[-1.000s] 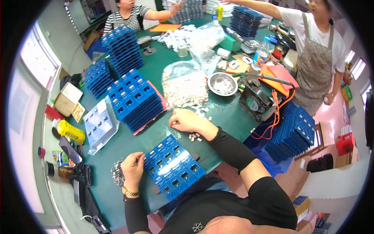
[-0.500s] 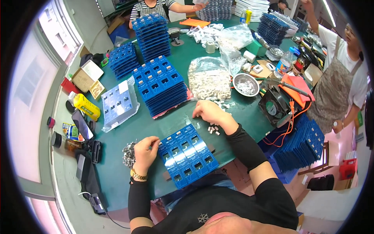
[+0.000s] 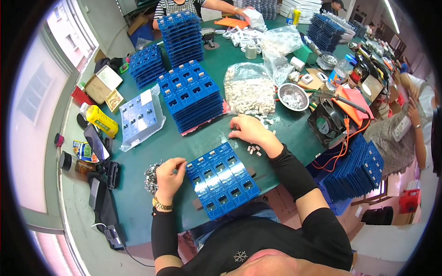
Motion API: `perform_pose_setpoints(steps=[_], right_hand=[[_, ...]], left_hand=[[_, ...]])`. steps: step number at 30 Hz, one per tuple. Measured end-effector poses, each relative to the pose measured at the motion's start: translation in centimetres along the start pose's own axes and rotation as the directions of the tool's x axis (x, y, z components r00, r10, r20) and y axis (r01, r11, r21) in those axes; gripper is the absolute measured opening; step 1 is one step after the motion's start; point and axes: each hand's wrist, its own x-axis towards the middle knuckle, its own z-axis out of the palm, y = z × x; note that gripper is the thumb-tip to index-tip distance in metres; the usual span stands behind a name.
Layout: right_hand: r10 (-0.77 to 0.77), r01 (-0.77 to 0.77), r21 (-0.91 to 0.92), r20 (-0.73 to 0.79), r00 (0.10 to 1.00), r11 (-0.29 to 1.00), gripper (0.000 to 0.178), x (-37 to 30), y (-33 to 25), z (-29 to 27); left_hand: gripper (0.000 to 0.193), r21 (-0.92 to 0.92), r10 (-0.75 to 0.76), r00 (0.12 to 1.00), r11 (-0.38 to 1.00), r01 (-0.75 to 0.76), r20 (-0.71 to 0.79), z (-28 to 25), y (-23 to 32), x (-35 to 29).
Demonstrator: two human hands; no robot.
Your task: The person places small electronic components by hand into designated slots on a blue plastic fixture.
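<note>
Head view. Clock centred on blue board (image 3: pixel 225 181), 12 = away from wearer.

Board: flat on green table (image 3: pixel 138 202), directly in front of wearer, slightly skewed; rows of cutouts, few pale comps near far-L edge. Dark strip (image 3: pixel 198 204) pokes out from under it.

L hand (image 3: pixel 169 178): at 9, fingertips at approx. 10, right by board's far-L corner; contact w/ board can't tell. Fingers bent, thumb & index drawn together; can't tell if a part is pinched betw. them. Board lies at 3 rel. to this hand. Heap of small metal parts (image 3: pixel 151 178) just beside it, on its 9 side.

R hand (image 3: pixel 251 130): at 1, apart from board, low over table. Fingers curled, thumb near index; grip on anything can't tell. Board lies at approx. 7 from it. Few small pale parts (image 3: pixel 254 151) near its 6.

Surroundings: stack of blue boards (image 3: pixel 193 99) at 11; clear bag of whitish parts (image 3: pixel 248 94) betw. 12 & 1; metal bowl (image 3: pixel 293 97) betw. 1 & 2; black fan (image 3: pixel 326 120) at 2; wrapped pack (image 3: pixel 140 117) at 10.
</note>
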Motion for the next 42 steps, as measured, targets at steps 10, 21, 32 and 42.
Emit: perform_pose_setpoints(steps=[10, 21, 32, 42], right_hand=[[-0.058, 0.057, 0.043, 0.017, 0.998, 0.997, 0.018, 0.3, 0.5, 0.7], [-0.075, 0.080, 0.120, -0.044, 0.996, 0.990, 0.018, 0.1, 0.0, 0.8], [-0.167, 0.181, 0.237, -0.078, 0.983, 0.954, 0.014, 0.3, -0.7, 0.1], [-0.287, 0.380, 0.330, -0.299, 0.910, 0.864, 0.019, -0.3, -2.4, 1.1]], left_hand=[[0.009, -0.036, -0.024, 0.999, 0.999, 0.025, 0.028, 0.6, 0.0, -0.5], [0.005, -0.085, -0.243, 0.965, 0.968, 0.235, -0.097, 0.8, -2.1, -1.0], [0.007, -0.074, -0.272, 0.962, 0.959, 0.274, 0.031, 1.1, -1.3, -0.4], [0.010, 0.046, -0.113, 0.993, 0.992, 0.114, -0.022, 1.1, -0.7, -0.9]])
